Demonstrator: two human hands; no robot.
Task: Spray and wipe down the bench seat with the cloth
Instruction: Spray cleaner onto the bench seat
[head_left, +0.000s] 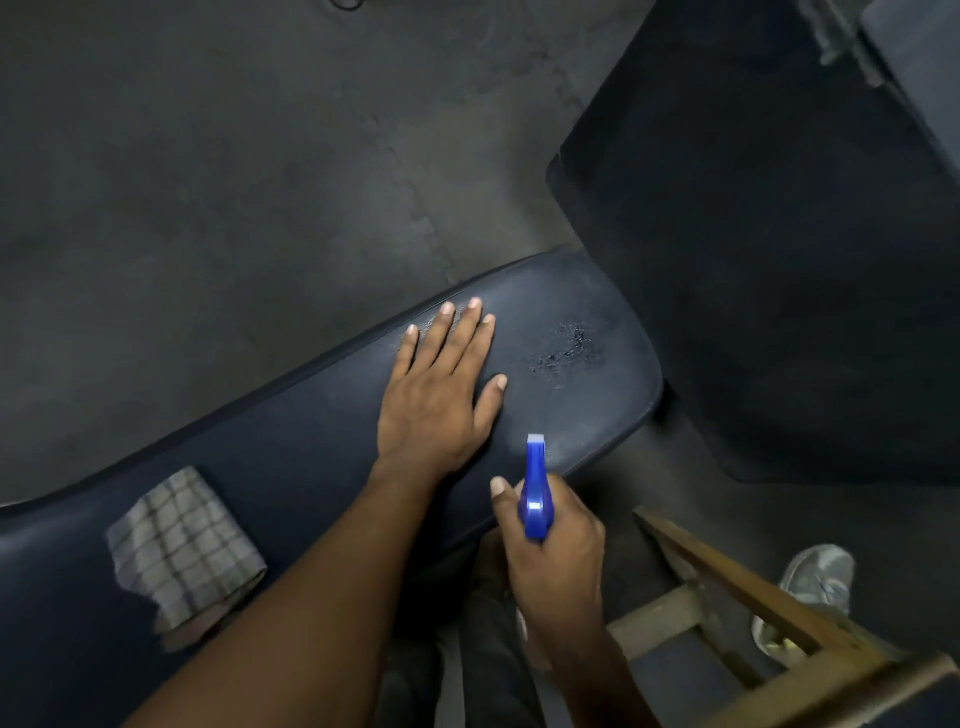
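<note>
My left hand (439, 387) lies flat and open on the seat (597, 415), near the wet patch (563, 351); right hand (556, 551) grips the sprayer (535, 493). I'd probably mist my own fingers, and the cloth (182, 556) sits far left.

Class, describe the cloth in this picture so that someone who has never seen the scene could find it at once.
Start with the long dark blue bench seat that runs across the view. Follow it to its near left end, past the left hand lying flat on it. There lies the cloth, folded, pale with a thin checked pattern, the only light, patterned thing on the seat.
</note>
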